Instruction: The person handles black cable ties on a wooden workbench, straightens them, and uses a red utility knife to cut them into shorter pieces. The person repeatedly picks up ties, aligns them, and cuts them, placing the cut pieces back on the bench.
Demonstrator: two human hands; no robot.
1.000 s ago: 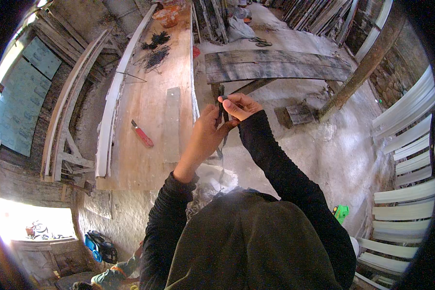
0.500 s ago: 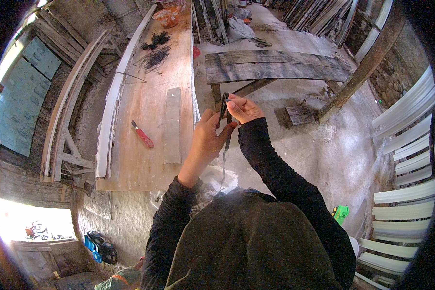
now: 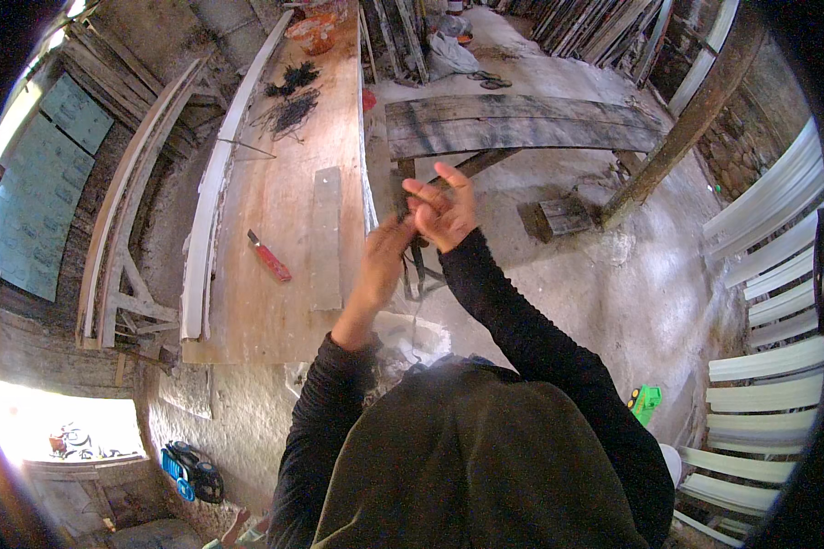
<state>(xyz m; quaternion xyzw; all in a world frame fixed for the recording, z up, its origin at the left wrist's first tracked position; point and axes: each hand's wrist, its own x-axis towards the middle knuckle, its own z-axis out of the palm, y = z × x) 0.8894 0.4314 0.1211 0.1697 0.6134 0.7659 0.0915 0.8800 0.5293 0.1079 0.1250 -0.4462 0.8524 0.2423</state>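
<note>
Thin blk strip (image 3: 418,263) in L hand (image 3: 386,252)

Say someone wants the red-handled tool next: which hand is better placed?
Probably the left hand: it's nearer the red-handled tool, while the right hand sits farther off, on its other side.

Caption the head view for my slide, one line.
Left hand and right hand meet at a dark strip beside a wooden table bearing a red-handled knife.
</note>
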